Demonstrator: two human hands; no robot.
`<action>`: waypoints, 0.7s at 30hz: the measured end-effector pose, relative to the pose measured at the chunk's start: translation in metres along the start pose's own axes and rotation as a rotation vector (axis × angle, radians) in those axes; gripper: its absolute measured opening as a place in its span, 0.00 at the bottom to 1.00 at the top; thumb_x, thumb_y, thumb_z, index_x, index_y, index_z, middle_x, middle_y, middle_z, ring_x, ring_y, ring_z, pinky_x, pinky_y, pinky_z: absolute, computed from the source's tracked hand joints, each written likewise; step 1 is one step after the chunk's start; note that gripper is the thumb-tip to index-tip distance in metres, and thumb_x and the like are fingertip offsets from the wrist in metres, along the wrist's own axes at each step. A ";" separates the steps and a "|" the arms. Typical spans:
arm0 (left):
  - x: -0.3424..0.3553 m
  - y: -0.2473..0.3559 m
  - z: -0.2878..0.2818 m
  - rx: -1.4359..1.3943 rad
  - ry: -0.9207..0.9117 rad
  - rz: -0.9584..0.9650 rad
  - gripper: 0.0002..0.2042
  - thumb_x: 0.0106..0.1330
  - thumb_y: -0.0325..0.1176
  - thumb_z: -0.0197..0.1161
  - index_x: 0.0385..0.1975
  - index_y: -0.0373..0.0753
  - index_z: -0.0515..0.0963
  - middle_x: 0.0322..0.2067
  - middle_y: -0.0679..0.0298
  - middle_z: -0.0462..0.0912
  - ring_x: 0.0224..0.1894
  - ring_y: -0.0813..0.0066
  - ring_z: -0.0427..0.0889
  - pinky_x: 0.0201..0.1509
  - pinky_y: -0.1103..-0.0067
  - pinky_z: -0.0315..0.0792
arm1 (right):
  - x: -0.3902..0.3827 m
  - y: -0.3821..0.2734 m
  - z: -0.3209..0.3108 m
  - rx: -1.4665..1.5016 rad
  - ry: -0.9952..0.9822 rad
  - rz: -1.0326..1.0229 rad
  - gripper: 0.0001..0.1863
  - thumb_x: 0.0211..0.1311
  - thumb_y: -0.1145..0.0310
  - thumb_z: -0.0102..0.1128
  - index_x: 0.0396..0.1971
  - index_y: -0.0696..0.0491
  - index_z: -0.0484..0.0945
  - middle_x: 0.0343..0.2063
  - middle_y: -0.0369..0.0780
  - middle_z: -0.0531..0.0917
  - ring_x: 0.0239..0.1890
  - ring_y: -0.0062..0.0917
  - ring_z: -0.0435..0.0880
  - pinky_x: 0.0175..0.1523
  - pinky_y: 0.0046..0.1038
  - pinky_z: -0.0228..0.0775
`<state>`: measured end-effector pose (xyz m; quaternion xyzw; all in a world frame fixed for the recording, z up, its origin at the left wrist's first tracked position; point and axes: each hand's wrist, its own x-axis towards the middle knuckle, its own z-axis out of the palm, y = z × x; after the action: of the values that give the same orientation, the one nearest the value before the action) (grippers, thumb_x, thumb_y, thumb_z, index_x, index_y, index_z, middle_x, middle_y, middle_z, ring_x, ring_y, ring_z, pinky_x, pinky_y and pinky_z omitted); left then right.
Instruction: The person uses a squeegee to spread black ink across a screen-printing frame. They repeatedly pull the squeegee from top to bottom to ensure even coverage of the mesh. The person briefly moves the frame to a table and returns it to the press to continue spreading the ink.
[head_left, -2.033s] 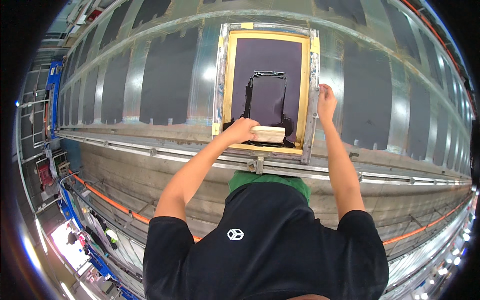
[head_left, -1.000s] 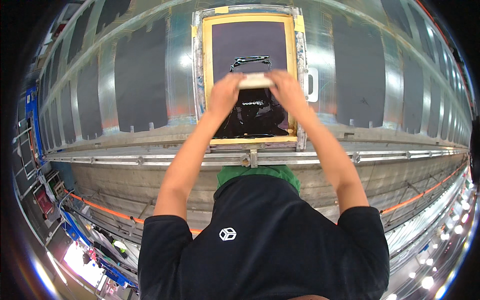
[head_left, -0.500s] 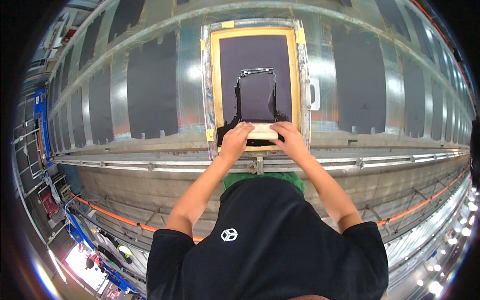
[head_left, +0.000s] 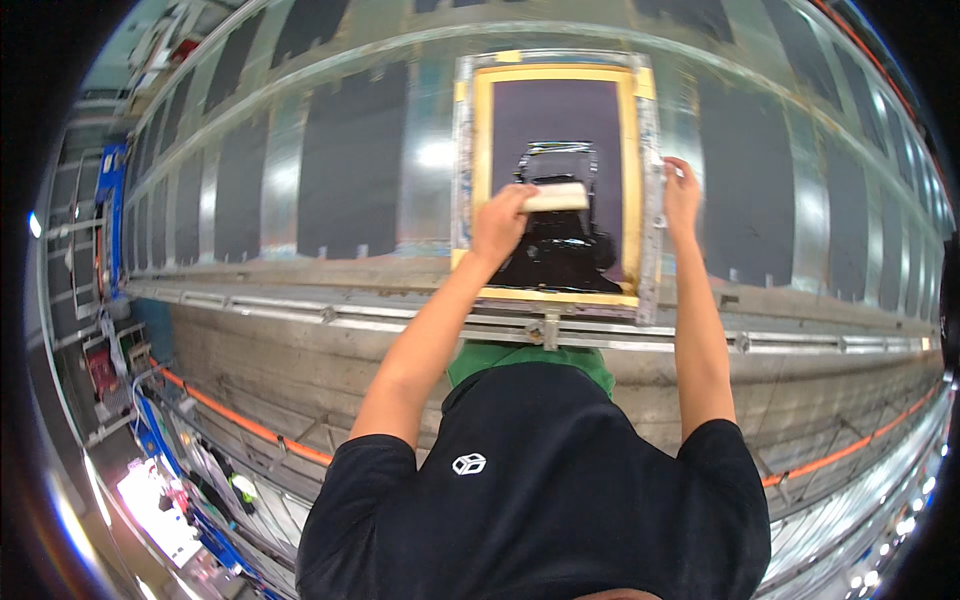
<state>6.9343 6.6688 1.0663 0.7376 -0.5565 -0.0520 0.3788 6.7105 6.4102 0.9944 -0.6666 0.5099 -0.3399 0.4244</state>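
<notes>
A printing screen (head_left: 556, 110) with a dark purple mesh, yellow-taped inner border and metal frame lies on the long table in front of me. Wet black ink (head_left: 560, 262) pools on the near part of the mesh, and streaks of it outline a rectangle farther up. My left hand (head_left: 503, 222) grips the left end of a pale squeegee (head_left: 558, 197), held crosswise over the middle of the mesh. At the frame's right side, my right hand (head_left: 682, 195) has its fingers closed around the white handle (head_left: 679, 172), which they mostly cover.
Rows of dark grey rectangular panels (head_left: 352, 165) lie on the shiny table to both sides. A metal rail (head_left: 400, 325) runs along the near table edge, between it and my body. An orange tube (head_left: 235, 413) follows the walkway behind me. Blue-framed equipment (head_left: 112, 210) stands far left.
My right hand has let go of the squeegee and moved to the frame's handle. With my left hand, the squeegee has moved away from the near edge toward mid-mesh, and ink now lies behind it.
</notes>
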 end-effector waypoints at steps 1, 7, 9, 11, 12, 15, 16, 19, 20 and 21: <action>-0.009 0.007 -0.010 -0.011 -0.018 -0.057 0.21 0.53 0.13 0.60 0.47 0.39 0.83 0.48 0.56 0.86 0.53 0.54 0.84 0.57 0.68 0.79 | -0.001 -0.012 -0.001 -0.058 0.059 -0.093 0.11 0.74 0.60 0.58 0.45 0.48 0.85 0.15 0.32 0.67 0.20 0.16 0.62 0.28 0.28 0.58; -0.051 -0.029 -0.093 -0.050 0.064 -0.095 0.24 0.51 0.11 0.61 0.50 0.37 0.82 0.51 0.55 0.85 0.58 0.57 0.82 0.62 0.69 0.77 | -0.032 -0.079 0.056 -0.027 0.022 -0.057 0.11 0.75 0.60 0.57 0.45 0.50 0.84 0.21 0.37 0.78 0.25 0.21 0.72 0.35 0.30 0.67; -0.064 -0.060 -0.138 -0.030 0.056 -0.100 0.24 0.51 0.11 0.61 0.49 0.37 0.82 0.51 0.55 0.85 0.58 0.57 0.82 0.62 0.69 0.77 | -0.058 -0.089 0.120 0.089 0.089 -0.196 0.12 0.75 0.61 0.57 0.46 0.51 0.84 0.25 0.39 0.82 0.28 0.22 0.77 0.38 0.30 0.70; -0.073 -0.093 -0.184 0.011 0.054 -0.083 0.23 0.52 0.12 0.63 0.49 0.37 0.82 0.51 0.55 0.86 0.57 0.56 0.83 0.60 0.69 0.77 | -0.089 -0.115 0.178 0.067 0.054 -0.121 0.13 0.75 0.60 0.56 0.46 0.52 0.84 0.30 0.41 0.85 0.32 0.24 0.80 0.42 0.31 0.73; -0.080 -0.111 -0.208 0.023 0.047 -0.096 0.22 0.53 0.13 0.64 0.49 0.37 0.82 0.50 0.55 0.86 0.56 0.56 0.83 0.59 0.69 0.78 | -0.108 -0.129 0.207 0.101 0.026 -0.085 0.13 0.75 0.60 0.56 0.46 0.51 0.83 0.28 0.42 0.83 0.30 0.23 0.79 0.40 0.30 0.72; -0.089 -0.163 -0.273 0.071 0.012 -0.066 0.21 0.54 0.14 0.66 0.49 0.37 0.82 0.49 0.56 0.86 0.54 0.55 0.84 0.56 0.70 0.79 | -0.149 -0.170 0.279 0.114 0.037 -0.064 0.11 0.75 0.62 0.57 0.46 0.52 0.83 0.21 0.35 0.75 0.25 0.17 0.70 0.33 0.26 0.65; -0.089 -0.178 -0.288 0.068 0.001 -0.043 0.21 0.54 0.14 0.66 0.49 0.38 0.82 0.50 0.56 0.85 0.55 0.55 0.84 0.56 0.70 0.79 | -0.158 -0.180 0.292 0.093 0.047 -0.075 0.11 0.75 0.63 0.58 0.47 0.52 0.83 0.19 0.31 0.72 0.23 0.14 0.67 0.30 0.24 0.62; -0.091 -0.210 -0.314 0.088 0.000 -0.067 0.20 0.53 0.15 0.66 0.48 0.37 0.82 0.48 0.56 0.86 0.54 0.54 0.83 0.59 0.68 0.78 | -0.176 -0.205 0.319 0.074 0.001 -0.011 0.11 0.75 0.61 0.56 0.46 0.51 0.83 0.15 0.35 0.69 0.20 0.18 0.65 0.28 0.30 0.59; -0.092 -0.217 -0.318 0.098 -0.004 -0.073 0.20 0.53 0.15 0.66 0.47 0.38 0.82 0.48 0.57 0.86 0.54 0.54 0.83 0.58 0.68 0.78 | -0.180 -0.212 0.323 0.073 -0.012 0.011 0.11 0.76 0.61 0.56 0.46 0.51 0.82 0.14 0.37 0.67 0.19 0.20 0.64 0.27 0.32 0.58; -0.093 -0.223 -0.324 0.108 -0.007 -0.075 0.20 0.53 0.15 0.66 0.47 0.38 0.82 0.48 0.57 0.86 0.54 0.55 0.84 0.58 0.68 0.78 | -0.183 -0.217 0.329 0.052 -0.018 0.013 0.11 0.76 0.61 0.56 0.46 0.50 0.82 0.14 0.37 0.67 0.19 0.20 0.64 0.27 0.32 0.58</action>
<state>7.2354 6.9318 1.1258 0.7773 -0.5317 -0.0385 0.3342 7.0413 6.6850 1.0547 -0.6551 0.5013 -0.3441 0.4485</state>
